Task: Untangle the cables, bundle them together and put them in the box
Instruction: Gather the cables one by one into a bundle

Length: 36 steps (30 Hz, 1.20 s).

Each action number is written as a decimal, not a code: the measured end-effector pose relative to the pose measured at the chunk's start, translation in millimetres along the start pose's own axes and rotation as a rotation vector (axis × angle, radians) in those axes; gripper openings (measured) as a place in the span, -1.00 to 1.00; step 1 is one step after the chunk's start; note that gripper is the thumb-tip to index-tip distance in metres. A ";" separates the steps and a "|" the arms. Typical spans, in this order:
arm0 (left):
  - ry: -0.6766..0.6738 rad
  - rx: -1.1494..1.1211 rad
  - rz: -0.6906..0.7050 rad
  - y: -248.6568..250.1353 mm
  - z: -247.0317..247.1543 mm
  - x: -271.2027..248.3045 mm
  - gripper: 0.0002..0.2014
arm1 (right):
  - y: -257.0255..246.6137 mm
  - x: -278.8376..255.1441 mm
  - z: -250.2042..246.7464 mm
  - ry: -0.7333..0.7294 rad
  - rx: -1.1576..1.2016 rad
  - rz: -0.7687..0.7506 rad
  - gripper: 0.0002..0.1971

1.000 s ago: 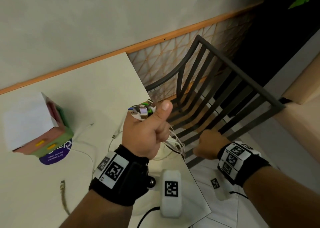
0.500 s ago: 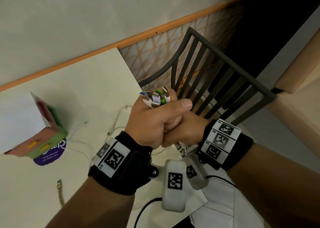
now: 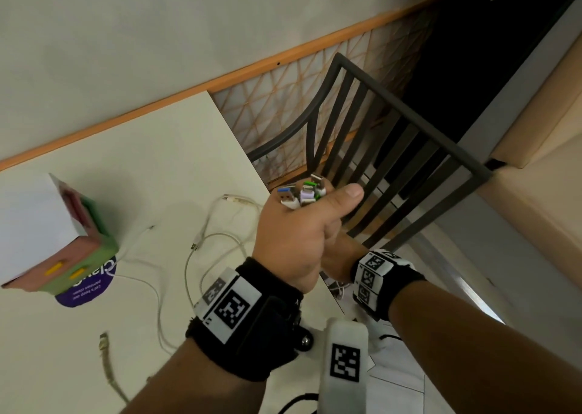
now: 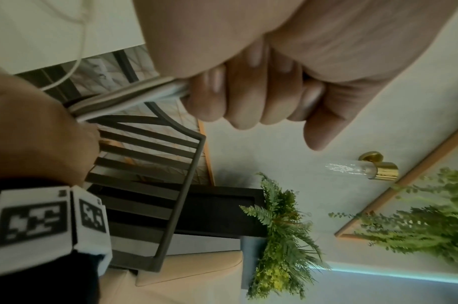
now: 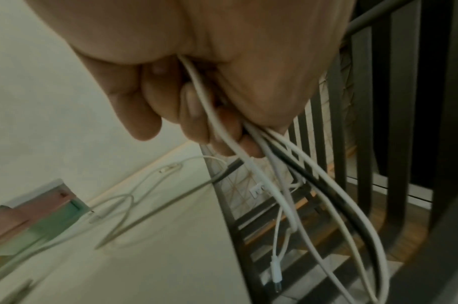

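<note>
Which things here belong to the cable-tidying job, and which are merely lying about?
Job:
left hand
right hand
cable bundle
USB plugs
loose white cables
box

Lying about:
chair
purple sticker
fern

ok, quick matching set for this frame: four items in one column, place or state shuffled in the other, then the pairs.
Items:
1. connector ends
2. box
3. right hand
4. braided plug

Place or state:
A. lying loose on the table, near edge
B. sticking up out of the left hand
C. gripping the cables just below the left hand
D. on the table, far left, over a purple sticker

Pairs: 1-B, 2-D, 3-C, 4-A
</note>
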<state>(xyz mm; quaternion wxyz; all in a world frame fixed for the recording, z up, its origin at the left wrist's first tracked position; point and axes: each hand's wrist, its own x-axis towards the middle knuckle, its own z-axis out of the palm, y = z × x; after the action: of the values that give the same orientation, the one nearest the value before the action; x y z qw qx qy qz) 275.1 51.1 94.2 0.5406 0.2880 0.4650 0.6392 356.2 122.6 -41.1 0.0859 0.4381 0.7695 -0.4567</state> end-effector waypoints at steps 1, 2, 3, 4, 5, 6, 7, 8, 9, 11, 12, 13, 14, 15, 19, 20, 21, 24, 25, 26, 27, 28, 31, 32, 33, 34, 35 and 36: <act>0.000 -0.019 0.012 -5.6 -4.7 1.5 -0.52 | 1.7 -0.4 -1.0 -0.028 -0.003 -0.002 -0.38; 0.013 -0.035 0.012 -7.0 -6.6 2.4 -0.52 | 2.0 -3.6 -1.7 -0.029 -0.028 0.020 -0.46; 0.032 -0.035 0.014 -8.7 -8.0 5.1 -0.53 | 5.0 -7.1 -2.0 -0.015 -0.087 -0.014 -0.56; 0.052 -0.038 0.018 -12.3 -10.6 7.2 -0.53 | 0.6 -12.4 -6.3 -0.006 -0.096 -0.012 -0.64; 0.071 -0.027 0.023 -16.0 -11.8 9.8 -0.54 | -1.6 -14.0 -10.2 0.044 -0.045 -0.073 -0.70; 0.089 -0.009 0.021 -18.6 -12.1 12.4 -0.54 | -9.7 -20.7 -14.2 0.126 0.032 -0.152 -0.72; 0.095 0.005 0.029 -19.3 -10.8 13.4 -0.55 | -14.3 -22.8 -15.1 0.238 0.134 -0.257 -0.73; 0.101 0.016 0.040 -19.7 -9.4 14.2 -0.55 | -23.4 -26.4 -15.5 0.309 0.193 -0.300 -0.73; 0.099 0.019 0.055 -18.6 -7.3 15.4 -0.55 | -29.2 -25.3 -12.0 0.342 0.221 -0.330 -0.75; 0.067 0.012 0.059 -13.9 -2.3 17.3 -0.54 | -36.6 -21.3 -3.6 0.370 0.261 -0.358 -0.78; 0.040 0.004 0.058 -10.8 0.0 17.8 -0.54 | -37.3 -19.6 -2.9 0.354 0.282 -0.334 -0.82; 0.021 0.007 0.062 -6.4 2.7 17.1 -0.55 | -34.6 -16.1 -3.8 0.328 0.273 -0.314 -0.87; 0.001 0.012 0.061 -1.1 6.1 15.9 -0.55 | -30.3 -13.9 -6.7 0.279 0.224 -0.262 -0.78; -0.021 0.006 0.062 3.5 9.1 15.6 -0.56 | -20.5 -8.4 -8.1 0.253 0.205 -0.227 -0.74; -0.088 -0.035 0.100 22.6 13.9 21.4 -0.59 | 1.1 5.6 -10.4 0.318 0.220 0.022 -0.84; -0.109 -0.034 0.114 27.1 14.1 23.7 -0.59 | 3.7 7.8 -10.9 0.310 0.209 0.069 -0.77; -0.131 -0.033 0.128 31.7 15.1 25.8 -0.58 | 11.7 13.6 -9.2 0.285 0.203 0.102 -0.74; -0.168 -0.031 0.147 40.6 16.2 28.7 -0.52 | 33.9 17.2 -5.3 0.121 0.242 0.229 -0.75; -0.170 -0.037 0.144 41.0 14.9 29.6 -0.51 | 42.2 16.6 -2.5 0.075 0.220 0.231 -0.64; -0.166 -0.042 0.142 40.0 12.6 30.3 -0.51 | 41.4 10.2 -3.3 0.055 0.182 0.206 -0.60; -0.157 -0.043 0.139 37.9 9.7 30.5 -0.51 | 38.9 5.2 -5.4 0.080 0.130 0.153 -0.59; -0.145 -0.040 0.133 35.2 6.5 30.7 -0.52 | 31.1 -1.7 -9.9 0.129 0.112 0.084 -0.60; -0.078 -0.059 0.117 27.9 -0.5 30.5 -0.54 | -16.8 -24.4 -33.1 0.305 0.348 -0.290 -0.74; -0.055 -0.076 0.117 28.3 -1.5 30.4 -0.54 | -36.4 -31.2 -40.1 0.331 0.439 -0.396 -0.72; -0.043 -0.089 0.122 30.4 -2.0 29.9 -0.54 | -47.1 -31.4 -41.4 0.336 0.504 -0.456 -0.66; -0.040 -0.093 0.127 33.5 -2.8 29.4 -0.54 | -53.6 -30.4 -39.7 0.327 0.545 -0.468 -0.56; -0.048 -0.088 0.136 37.0 -3.7 28.3 -0.55 | -52.1 -26.5 -34.5 0.321 0.548 -0.433 -0.47; -0.064 -0.082 0.146 40.7 -4.4 26.2 -0.56 | -46.4 -23.7 -28.7 0.309 0.496 -0.361 -0.42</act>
<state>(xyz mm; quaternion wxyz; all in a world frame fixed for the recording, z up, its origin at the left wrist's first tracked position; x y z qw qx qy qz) 247.5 75.7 125.8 0.5188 0.3191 0.3986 0.6857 343.3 121.6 17.0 -0.2231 0.3666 0.7039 -0.5660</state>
